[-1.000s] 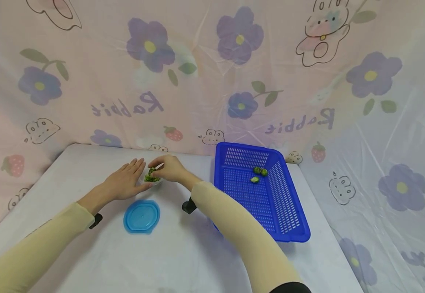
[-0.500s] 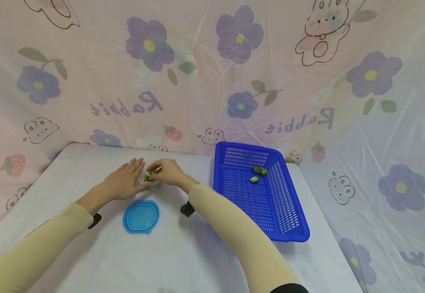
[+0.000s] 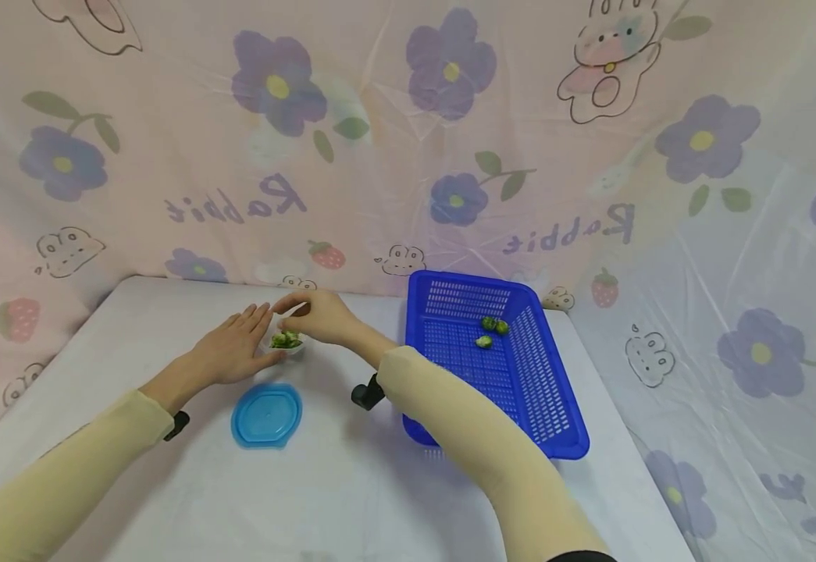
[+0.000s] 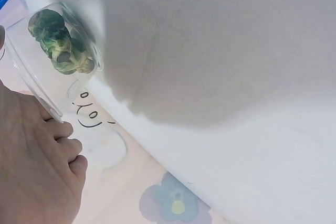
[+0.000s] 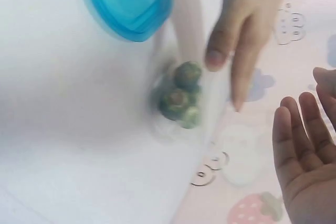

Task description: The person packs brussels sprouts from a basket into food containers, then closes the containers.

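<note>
1. Our left hand (image 3: 235,351) rests against the clear tub (image 4: 39,72), its fingers straight and its thumb spread away from them.
2. Our right hand (image 3: 323,318) is poised just over the far right side of the tub; its thumb and forefinger are bent yet apart, and we see nothing between them. The right wrist view shows its palm bare.
3. The tub stands between our two hands, near the table's far edge and left of that edge's middle. It holds a cluster of green sprouts (image 4: 55,40); the right wrist view is too blurred for us to count them surely.
4. On our near side of the tub, close to it but apart, a light blue lid (image 3: 266,416) lies flat on the table (image 3: 344,484).
5. Well to the right of our hands, a dark blue basket (image 3: 541,367) occupies the table's far right corner, with our right sleeve (image 3: 471,425) crossing in front of its near left corner. Three loose sprouts (image 3: 484,342) lie inside, toward its right wall.
6. Behind the table's far edge we see a flowered curtain (image 3: 379,117).
</note>
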`<state>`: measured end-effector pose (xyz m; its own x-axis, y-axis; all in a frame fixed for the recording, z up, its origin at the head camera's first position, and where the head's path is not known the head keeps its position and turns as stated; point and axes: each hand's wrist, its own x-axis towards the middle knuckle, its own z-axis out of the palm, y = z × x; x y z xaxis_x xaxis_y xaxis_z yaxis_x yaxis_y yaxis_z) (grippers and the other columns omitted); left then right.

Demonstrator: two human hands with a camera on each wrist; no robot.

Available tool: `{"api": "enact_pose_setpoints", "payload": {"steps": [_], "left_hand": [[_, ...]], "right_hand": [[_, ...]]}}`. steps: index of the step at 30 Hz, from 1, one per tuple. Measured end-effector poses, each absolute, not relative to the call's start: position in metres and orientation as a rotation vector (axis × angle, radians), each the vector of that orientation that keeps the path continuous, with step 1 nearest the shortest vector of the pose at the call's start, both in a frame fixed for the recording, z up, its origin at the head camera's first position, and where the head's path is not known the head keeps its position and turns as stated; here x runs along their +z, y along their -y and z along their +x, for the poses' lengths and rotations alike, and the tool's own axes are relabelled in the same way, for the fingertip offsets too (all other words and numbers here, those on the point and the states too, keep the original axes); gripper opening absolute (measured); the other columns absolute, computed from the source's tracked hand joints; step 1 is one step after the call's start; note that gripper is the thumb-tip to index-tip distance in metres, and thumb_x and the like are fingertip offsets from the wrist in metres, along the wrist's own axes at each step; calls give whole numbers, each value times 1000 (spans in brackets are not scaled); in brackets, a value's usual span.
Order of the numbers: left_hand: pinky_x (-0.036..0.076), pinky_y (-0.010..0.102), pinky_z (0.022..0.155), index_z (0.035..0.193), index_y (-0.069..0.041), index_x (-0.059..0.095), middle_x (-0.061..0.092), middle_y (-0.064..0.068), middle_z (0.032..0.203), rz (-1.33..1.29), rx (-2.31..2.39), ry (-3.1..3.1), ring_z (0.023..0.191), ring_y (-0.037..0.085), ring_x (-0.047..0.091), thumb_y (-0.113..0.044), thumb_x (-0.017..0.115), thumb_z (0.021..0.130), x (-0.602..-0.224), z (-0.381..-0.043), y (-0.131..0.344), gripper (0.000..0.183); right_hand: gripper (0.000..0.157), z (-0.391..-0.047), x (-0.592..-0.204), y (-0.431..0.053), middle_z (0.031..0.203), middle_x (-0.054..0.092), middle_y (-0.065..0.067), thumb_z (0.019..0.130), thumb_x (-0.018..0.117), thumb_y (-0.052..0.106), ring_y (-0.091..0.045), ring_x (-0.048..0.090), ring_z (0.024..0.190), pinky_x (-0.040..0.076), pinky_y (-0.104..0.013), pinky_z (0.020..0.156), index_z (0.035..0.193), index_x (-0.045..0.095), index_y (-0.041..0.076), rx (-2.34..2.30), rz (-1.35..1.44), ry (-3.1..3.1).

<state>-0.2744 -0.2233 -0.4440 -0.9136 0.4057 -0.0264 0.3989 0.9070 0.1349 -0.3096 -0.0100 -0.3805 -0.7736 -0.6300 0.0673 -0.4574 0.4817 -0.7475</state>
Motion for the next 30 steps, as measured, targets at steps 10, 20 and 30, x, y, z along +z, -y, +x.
{"api": "enact_pose_setpoints", "payload": {"steps": [10,20,30], "left_hand": [[18,66,123,157,16,23,18,36,165,618,191,-3008,153,55,16,-60,50,104,-447,-277,227,97],[18,65,123,157,17,22,18,36,165,626,198,-3020,153,55,16,-57,52,104,-448,-276,227,95],[22,65,122,155,17,26,21,37,164,676,205,-3038,152,55,20,-54,54,104,-447,-273,225,92]], "right_hand": [[30,-302,-355,-23,130,72,1,99,73,20,-7,70,105,58,-23,83,128,74,13,-1358,-966,-2460],[30,-302,-347,-65,130,70,-4,100,72,21,-16,69,112,58,-34,92,129,73,14,-1499,-849,-2429],[32,-303,-354,-111,127,72,-7,101,71,23,-20,71,103,58,-40,91,131,72,12,-1624,-681,-2479]]}}
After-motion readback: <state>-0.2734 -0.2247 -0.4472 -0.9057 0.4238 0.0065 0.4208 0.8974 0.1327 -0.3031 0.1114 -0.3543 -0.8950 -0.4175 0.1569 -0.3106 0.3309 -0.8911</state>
